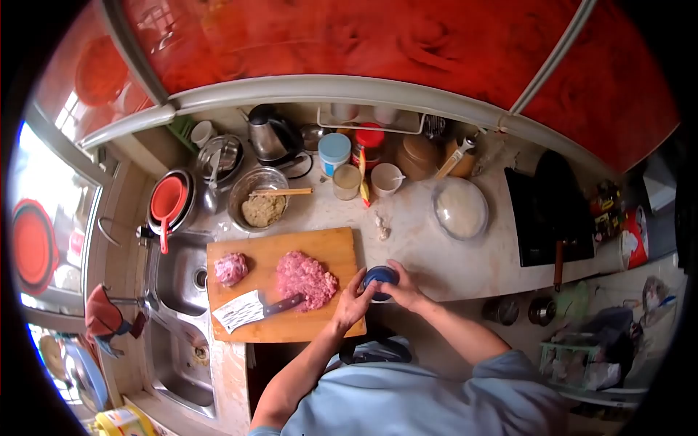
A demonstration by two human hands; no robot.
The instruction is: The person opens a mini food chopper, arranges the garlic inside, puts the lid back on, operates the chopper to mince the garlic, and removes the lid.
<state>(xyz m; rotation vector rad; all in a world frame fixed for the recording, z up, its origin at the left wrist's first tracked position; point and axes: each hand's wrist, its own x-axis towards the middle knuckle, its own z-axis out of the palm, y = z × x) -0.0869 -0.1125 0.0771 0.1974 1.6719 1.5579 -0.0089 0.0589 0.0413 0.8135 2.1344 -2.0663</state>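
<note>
Close to my body, at the counter's front edge, I have a round blue-lidded container (380,276) between both hands. My left hand (352,301) is closed around its left side. From the right, my right hand (406,289) grips it, thumb and fingers on the lid. Its lower part is mostly hidden. Left of my hands lies a wooden cutting board (283,243). On the board are a spread heap of minced meat (302,280), a smaller lump of meat (231,269), and a cleaver (251,309) whose dark handle touches the heap.
Behind the board stands a metal bowl (240,190) of mince with chopsticks across it. A double sink (178,291) is at left. A kettle (274,138), jars and a white cup (387,179) line the back. A covered bowl (459,208) and a stove (545,218) are at right.
</note>
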